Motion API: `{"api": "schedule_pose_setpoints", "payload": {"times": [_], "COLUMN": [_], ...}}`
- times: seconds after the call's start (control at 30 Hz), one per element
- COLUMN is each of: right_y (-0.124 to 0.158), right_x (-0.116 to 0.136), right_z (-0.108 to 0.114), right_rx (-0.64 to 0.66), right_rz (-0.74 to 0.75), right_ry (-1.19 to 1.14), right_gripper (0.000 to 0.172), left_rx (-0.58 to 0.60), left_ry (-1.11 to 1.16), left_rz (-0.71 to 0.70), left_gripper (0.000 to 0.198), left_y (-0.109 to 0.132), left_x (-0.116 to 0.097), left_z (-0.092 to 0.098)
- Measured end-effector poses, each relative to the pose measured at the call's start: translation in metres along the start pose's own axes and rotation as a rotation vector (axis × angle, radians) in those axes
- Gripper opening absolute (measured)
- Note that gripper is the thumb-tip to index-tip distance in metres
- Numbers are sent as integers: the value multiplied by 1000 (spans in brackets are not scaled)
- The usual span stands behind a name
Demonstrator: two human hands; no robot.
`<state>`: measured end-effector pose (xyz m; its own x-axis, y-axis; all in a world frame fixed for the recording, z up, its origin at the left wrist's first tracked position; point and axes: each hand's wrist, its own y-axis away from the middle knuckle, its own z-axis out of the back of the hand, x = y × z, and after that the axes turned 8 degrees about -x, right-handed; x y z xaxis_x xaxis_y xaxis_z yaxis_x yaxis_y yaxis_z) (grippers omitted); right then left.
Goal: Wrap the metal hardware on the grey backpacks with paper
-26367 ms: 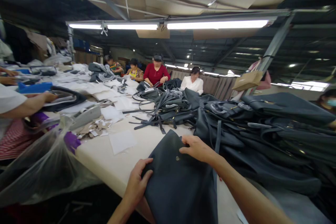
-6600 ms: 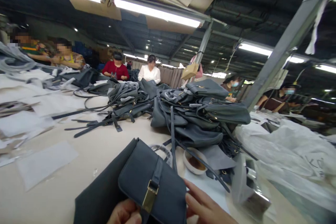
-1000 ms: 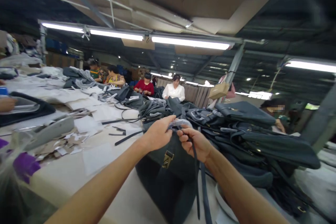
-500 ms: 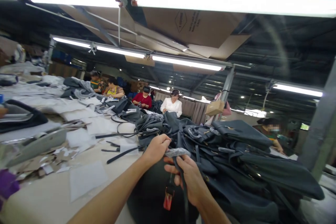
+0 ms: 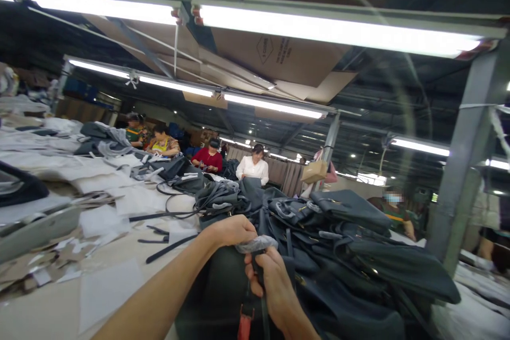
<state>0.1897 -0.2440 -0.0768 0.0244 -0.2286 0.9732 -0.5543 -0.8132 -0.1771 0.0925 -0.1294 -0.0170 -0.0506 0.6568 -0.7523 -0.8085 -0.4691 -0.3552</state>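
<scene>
In front of me a dark bag (image 5: 215, 292) stands on the table, partly hidden by my forearms. Its handle (image 5: 257, 245) is wrapped in grey, wrinkled material. My left hand (image 5: 233, 231) is closed right beside the wrapped handle, and its fingers hide whatever is in them. Just below the handle, my right hand (image 5: 273, 281) is closed around a dark strap (image 5: 264, 319) that hangs down the bag's front. A buckle with a red covering (image 5: 244, 325) hangs to the left of that strap.
More dark bags (image 5: 346, 276) are heaped to the right and ahead. White sheets (image 5: 109, 292) and brown scraps (image 5: 40, 271) lie on the left, near a grey curved object (image 5: 40, 228). Several co-workers sit beyond; a metal post (image 5: 462, 170) stands at right.
My view has shifted right and tilted up, so the scene sits further left. My left fist has come down against the wrapped handle, and my right fingers have closed tighter around the strap.
</scene>
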Motion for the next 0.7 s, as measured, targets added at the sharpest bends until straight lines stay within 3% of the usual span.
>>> {"api": "schedule_pose_setpoints", "payload": {"times": [0.13, 0.23, 0.43, 0.53, 0.6, 0.7], "right_y": [-4, -1, 20, 26, 30, 40], "right_x": [0, 4, -7, -25, -35, -43], "right_z": [0, 4, 12, 16, 19, 19], "right_rx": [-1, -10, -28, -44, -47, 46], "right_rz": [-2, 1, -4, 5, 34, 19], "right_ry": [-11, -22, -42, -90, -99, -36], "right_gripper": [12, 19, 59, 78, 70, 54], "left_rx": [13, -71, -392, -459, -466, -536], "left_ry": [-92, -206, -423, -481, -530, -597], "left_rz": [-23, -62, -72, -80, -151, -388], "left_gripper": [22, 17, 18, 22, 22, 22], "left_y": [-4, -4, 5, 11, 18, 36], "left_x": [-6, -11, -16, -19, -21, -22], "left_z": [1, -5, -32, -37, -37, -36]}}
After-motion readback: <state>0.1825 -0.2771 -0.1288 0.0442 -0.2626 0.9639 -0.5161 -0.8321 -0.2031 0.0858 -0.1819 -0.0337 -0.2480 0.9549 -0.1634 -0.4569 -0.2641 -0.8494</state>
